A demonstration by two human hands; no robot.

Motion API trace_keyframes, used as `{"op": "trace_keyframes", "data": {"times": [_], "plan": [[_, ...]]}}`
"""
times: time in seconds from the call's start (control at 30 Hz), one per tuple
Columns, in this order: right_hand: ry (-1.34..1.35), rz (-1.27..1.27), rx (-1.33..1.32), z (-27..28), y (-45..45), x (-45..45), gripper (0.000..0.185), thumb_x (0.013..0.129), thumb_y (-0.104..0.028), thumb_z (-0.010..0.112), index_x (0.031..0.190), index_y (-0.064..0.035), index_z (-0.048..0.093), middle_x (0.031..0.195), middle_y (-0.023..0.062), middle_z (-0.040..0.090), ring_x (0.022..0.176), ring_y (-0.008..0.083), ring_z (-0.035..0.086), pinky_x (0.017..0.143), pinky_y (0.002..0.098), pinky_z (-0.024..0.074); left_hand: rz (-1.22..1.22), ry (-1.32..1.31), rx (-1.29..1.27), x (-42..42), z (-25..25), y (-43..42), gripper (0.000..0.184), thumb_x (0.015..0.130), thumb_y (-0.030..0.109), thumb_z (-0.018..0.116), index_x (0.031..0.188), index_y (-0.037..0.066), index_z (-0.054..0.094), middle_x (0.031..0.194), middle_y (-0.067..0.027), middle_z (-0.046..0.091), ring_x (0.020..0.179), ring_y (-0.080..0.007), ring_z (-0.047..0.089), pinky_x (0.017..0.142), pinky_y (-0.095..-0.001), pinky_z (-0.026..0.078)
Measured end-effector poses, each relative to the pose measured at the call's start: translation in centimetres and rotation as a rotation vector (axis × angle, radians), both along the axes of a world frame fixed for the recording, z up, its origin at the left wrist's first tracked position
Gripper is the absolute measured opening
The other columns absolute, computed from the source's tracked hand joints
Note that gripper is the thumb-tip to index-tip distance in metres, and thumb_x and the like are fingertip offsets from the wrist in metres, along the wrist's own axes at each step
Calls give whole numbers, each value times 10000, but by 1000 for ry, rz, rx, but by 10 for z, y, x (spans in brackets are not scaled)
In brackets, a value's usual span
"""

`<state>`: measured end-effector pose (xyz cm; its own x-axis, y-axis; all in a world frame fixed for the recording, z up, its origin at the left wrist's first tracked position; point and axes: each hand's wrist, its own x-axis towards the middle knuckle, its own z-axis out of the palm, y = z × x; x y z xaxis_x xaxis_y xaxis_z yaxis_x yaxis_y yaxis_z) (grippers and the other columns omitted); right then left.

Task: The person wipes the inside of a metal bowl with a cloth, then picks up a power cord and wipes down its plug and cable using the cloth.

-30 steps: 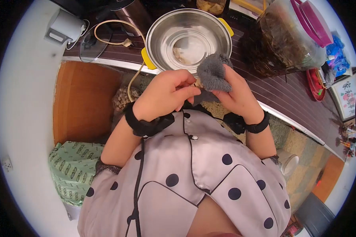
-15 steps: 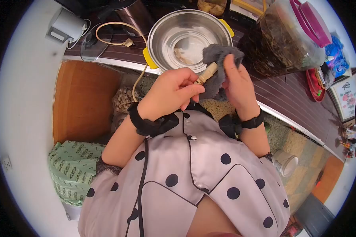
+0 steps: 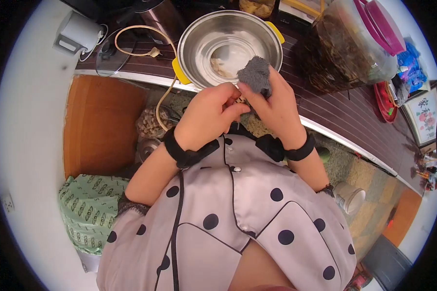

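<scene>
My left hand [image 3: 206, 114] has its fingers pinched on a cream-coloured cord connector [image 3: 242, 100], most of which is hidden between my hands. A grey cloth [image 3: 255, 75] is gripped in my right hand [image 3: 280, 109], bunched over the connector's end. Both hands are close together in front of the steel electric pot [image 3: 192, 58], which has yellow handles and a little liquid or residue at its bottom. From a plug [image 3: 154, 52] on the table, a cream power cord [image 3: 161, 109] loops round and hangs over the edge, passing behind my left wrist.
A big clear jar [image 3: 342, 53] with dark contents and a pink lid stands right of the pot. A glass lid [image 3: 112, 59] lies at the left by a dark kettle [image 3: 161, 19]. The table's pale edge [image 3: 344, 138] runs in front. A white bucket [image 3: 350, 198] is on the floor.
My right hand has moved left and inward, bringing the grey cloth over the connector, which was largely exposed before. My left hand keeps its grip. The view has shifted slightly.
</scene>
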<state>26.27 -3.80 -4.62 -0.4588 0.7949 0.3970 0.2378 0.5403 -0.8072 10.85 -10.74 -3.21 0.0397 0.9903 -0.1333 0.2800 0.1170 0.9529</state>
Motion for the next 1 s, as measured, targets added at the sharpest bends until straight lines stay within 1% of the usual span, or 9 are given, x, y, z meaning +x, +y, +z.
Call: {"op": "trace_keyframes", "data": {"times": [0.1, 0.13, 0.2, 0.27, 0.43, 0.5, 0.73, 0.8, 1.0], "plan": [[32, -26, -115, -1, 2, 0, 307, 841, -240, 672, 1003, 5, 582, 877, 133, 606, 787, 278, 605, 698, 333, 480, -11, 40, -74, 0, 10, 0, 140, 841, 54, 629, 930, -30, 562, 684, -42, 602, 479, -58, 487, 423, -208, 373], [115, 22, -329, 2, 3, 3, 298, 863, -252, 654, 1000, 5, 589, 854, 90, 605, 771, 209, 589, 686, 307, 473, -9, 40, -74, -1, 9, -1, 140, 841, 54, 629, 930, -30, 562, 684, -42, 602, 479, -58, 487, 423, -208, 373], [198, 72, -545, 5, 4, 11, 294, 885, -263, 636, 997, 5, 596, 831, 47, 604, 755, 140, 572, 674, 281, 465, 11, 49, -10, -5, 8, -1, 176, 810, 113, 661, 868, -28, 574, 652, -103, 619, 503, -172, 577, 508, -291, 451], [302, 238, -738, 5, 8, 22, 283, 910, -254, 608, 1034, 0, 606, 864, -11, 592, 782, 68, 516, 675, 240, 450, 0, 84, 27, -8, 9, -1, 177, 810, 113, 661, 886, -29, 587, 662, -103, 625, 540, -175, 592, 536, -291, 460], [148, 361, -671, 14, 16, 39, 293, 914, -220, 607, 1096, 9, 593, 947, 8, 609, 851, 72, 525, 752, 236, 452, -5, 13, 131, -11, 0, -1, 185, 815, 108, 656, 934, -30, 622, 691, -106, 641, 608, -175, 616, 594, -287, 475], [111, 382, -553, 18, 14, 39, 288, 905, -184, 617, 1113, 12, 580, 976, 14, 604, 881, 64, 513, 772, 236, 448, -77, 71, -7, -13, 9, 0, 177, 862, 57, 615, 1006, -46, 616, 787, -50, 645, 705, -91, 605, 663, -236, 489], [103, 475, -711, 21, 19, 47, 273, 879, -105, 611, 1129, 0, 581, 968, 6, 609, 878, 54, 506, 780, 232, 447, -96, 95, -12, -14, 13, -1, 176, 860, 63, 620, 1005, -36, 621, 782, -38, 645, 688, -82, 595, 639, -226, 480], [-66, 426, -660, 25, 22, 47, 252, 857, -80, 603, 1099, -6, 601, 935, -2, 617, 845, 56, 516, 756, 233, 455, -55, 65, 58, -13, 7, -1, 176, 820, 111, 645, 929, -27, 634, 680, -107, 639, 608, -168, 626, 581, -283, 471], [-80, 262, -534, 24, 13, 33, 253, 805, -96, 634, 1036, 5, 623, 838, 13, 628, 761, 57, 529, 693, 235, 468, -73, 217, 75, -13, 13, -3, 174, 819, 162, 642, 875, -3, 635, 673, -131, 624, 592, -230, 618, 568, -328, 461]]}}
